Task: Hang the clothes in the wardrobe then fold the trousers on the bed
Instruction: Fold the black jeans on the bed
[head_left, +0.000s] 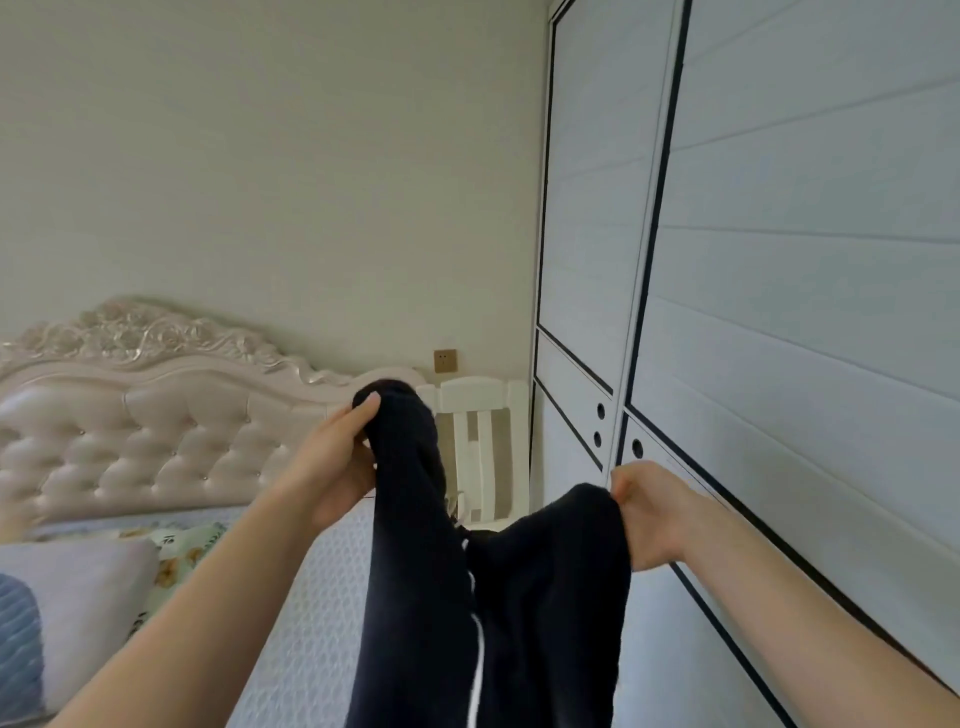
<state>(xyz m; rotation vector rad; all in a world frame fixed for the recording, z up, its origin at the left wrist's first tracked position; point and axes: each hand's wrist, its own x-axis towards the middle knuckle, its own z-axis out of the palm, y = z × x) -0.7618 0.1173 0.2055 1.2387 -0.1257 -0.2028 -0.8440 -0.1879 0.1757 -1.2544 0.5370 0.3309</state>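
- Left hand (337, 462) and right hand (649, 512) each pinch the trousers (488, 597), held up near the wardrobe (779, 234).
- A loose pinch could drop them short of the bed (311, 597).

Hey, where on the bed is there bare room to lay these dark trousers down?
The bare patch is the white quilted cover, bordered by the pillows on the left and the trousers held by the left hand and right hand. Pillows crowd the headboard end. Beside the wardrobe the gap looks narrow, ending at white slatted furniture.
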